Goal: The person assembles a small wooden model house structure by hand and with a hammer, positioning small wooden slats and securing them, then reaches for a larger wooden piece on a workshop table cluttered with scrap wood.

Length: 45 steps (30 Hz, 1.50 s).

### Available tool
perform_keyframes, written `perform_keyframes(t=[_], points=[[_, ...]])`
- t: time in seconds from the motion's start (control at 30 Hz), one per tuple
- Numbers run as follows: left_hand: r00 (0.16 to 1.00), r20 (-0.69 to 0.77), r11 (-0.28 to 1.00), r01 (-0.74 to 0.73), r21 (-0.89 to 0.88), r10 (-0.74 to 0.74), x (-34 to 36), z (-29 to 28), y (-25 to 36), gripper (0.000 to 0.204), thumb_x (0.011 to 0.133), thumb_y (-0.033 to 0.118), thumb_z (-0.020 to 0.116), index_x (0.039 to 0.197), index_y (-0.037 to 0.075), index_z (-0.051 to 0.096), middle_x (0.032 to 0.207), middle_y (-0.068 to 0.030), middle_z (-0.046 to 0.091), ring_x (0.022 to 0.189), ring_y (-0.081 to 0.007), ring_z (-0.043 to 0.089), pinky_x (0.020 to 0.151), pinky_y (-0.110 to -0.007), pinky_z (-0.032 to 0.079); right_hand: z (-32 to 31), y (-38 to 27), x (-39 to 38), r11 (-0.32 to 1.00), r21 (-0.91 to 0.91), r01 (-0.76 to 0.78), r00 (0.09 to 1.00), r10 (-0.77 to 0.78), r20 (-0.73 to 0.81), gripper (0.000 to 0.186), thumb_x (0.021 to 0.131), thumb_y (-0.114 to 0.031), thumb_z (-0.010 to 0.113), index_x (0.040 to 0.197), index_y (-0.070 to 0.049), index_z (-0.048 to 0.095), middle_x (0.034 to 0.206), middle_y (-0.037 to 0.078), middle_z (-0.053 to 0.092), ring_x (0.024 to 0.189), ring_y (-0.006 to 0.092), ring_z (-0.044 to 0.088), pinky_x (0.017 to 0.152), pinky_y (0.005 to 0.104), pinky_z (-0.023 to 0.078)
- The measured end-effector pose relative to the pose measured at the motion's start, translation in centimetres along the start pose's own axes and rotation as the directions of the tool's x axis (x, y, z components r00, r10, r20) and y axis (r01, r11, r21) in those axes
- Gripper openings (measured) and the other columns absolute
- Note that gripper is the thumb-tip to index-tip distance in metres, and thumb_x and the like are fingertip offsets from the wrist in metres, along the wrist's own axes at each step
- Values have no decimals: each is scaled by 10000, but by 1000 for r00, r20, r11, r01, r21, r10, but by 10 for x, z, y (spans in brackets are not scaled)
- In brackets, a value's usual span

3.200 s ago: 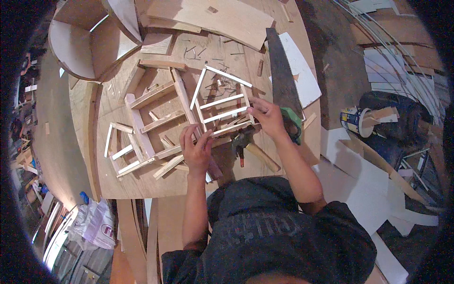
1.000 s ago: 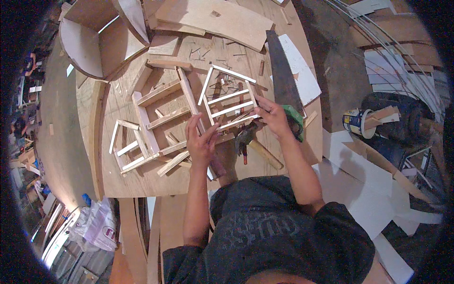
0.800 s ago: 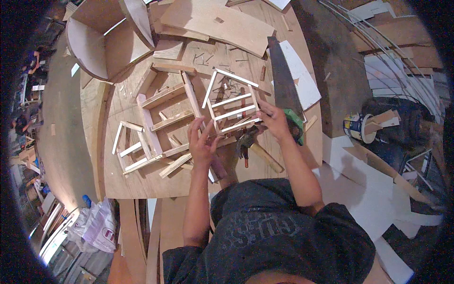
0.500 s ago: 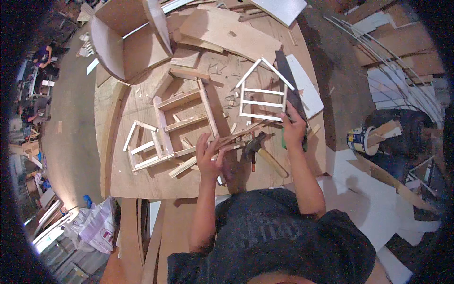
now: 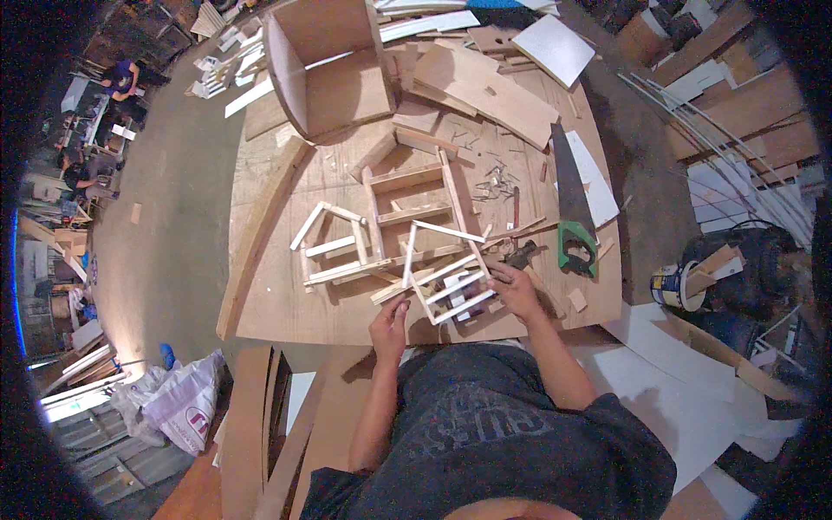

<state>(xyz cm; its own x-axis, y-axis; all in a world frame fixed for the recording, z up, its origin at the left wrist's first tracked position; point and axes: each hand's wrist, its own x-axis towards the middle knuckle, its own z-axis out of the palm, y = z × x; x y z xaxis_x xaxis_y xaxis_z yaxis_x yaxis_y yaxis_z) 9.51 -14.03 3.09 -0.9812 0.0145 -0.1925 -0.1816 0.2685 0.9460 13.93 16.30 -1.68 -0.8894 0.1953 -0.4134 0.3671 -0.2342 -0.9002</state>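
Note:
My right hand (image 5: 517, 293) is closed on the right side of a small white house-shaped wooden frame (image 5: 458, 301), with a peaked top and crossbars. The frame is tilted and hangs over the near part of the table. Just left of its lower corner is my left hand (image 5: 389, 331), thumb and fingers pressed together; what they hold, if anything, I cannot make out. Beyond lies a larger house-shaped wooden frame (image 5: 414, 213) with shelves. A second small house-shaped frame (image 5: 334, 245) lies against its left side. Partly hidden behind my right hand is a hammer (image 5: 523, 254).
A green-handled saw (image 5: 575, 247) lies at the right. Several nails (image 5: 497, 184) are scattered mid-table. A curved wooden box (image 5: 347, 95) stands at the far left, near a long wooden strip (image 5: 263, 238). A bucket (image 5: 680, 288) stands off the table's right side.
The small white frame has come toward me and left in my right hand, and it has turned. My left hand has drawn nearer my body and its fingers have closed. The view has shifted.

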Motion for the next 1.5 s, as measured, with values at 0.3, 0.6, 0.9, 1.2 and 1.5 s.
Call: perform_keyframes(t=[0.3, 0.6, 0.9, 1.2, 1.5], points=[[972, -149, 959, 139, -246, -180, 51, -89, -47, 283, 1037, 182, 661, 1261, 14, 699, 1066, -74, 740, 914, -131, 687, 799, -277, 543, 0, 36, -35, 994, -48, -101, 970, 87, -228, 539, 954, 19, 648, 1476, -76, 550, 1369, 111, 658, 1101, 166, 656, 842, 306, 557], [903, -161, 807, 262, -529, -399, 101, -114, -25, 349, 1008, 317, 712, 1118, 17, 571, 923, -50, 598, 767, -150, 612, 667, -282, 527, -72, 138, -74, 834, -485, 263, 756, -490, -434, 504, 975, 22, 598, 1475, -9, 542, 1322, 117, 671, 987, 174, 701, 787, 267, 568], [936, 82, 809, 337, -481, -341, 139, -184, -49, 368, 1011, 231, 699, 1294, 21, 593, 1054, -88, 685, 816, -196, 688, 643, -299, 536, 7, 94, -109, 966, 183, 181, 692, 7, -722, 488, 937, -40, 641, 1423, -46, 603, 1240, 134, 696, 1080, 263, 693, 800, 400, 630], [938, 251, 745, 344, -572, -240, 157, -180, -72, 297, 1046, 143, 636, 1308, 8, 599, 1101, -99, 691, 941, -213, 687, 781, -345, 583, -6, 109, -81, 977, -212, -20, 706, -137, -695, 474, 982, -92, 633, 1451, -79, 570, 1281, 147, 678, 1078, 313, 699, 821, 459, 616], [942, 198, 764, 335, -551, -271, 159, -182, -63, 291, 1072, 196, 593, 1295, 14, 642, 1138, -80, 694, 985, -203, 671, 870, -375, 584, 63, 2, -67, 431, -654, -622, 460, -475, -750, 588, 920, -272, 734, 1452, -94, 560, 1461, 166, 572, 1288, 391, 594, 1045, 524, 496]])
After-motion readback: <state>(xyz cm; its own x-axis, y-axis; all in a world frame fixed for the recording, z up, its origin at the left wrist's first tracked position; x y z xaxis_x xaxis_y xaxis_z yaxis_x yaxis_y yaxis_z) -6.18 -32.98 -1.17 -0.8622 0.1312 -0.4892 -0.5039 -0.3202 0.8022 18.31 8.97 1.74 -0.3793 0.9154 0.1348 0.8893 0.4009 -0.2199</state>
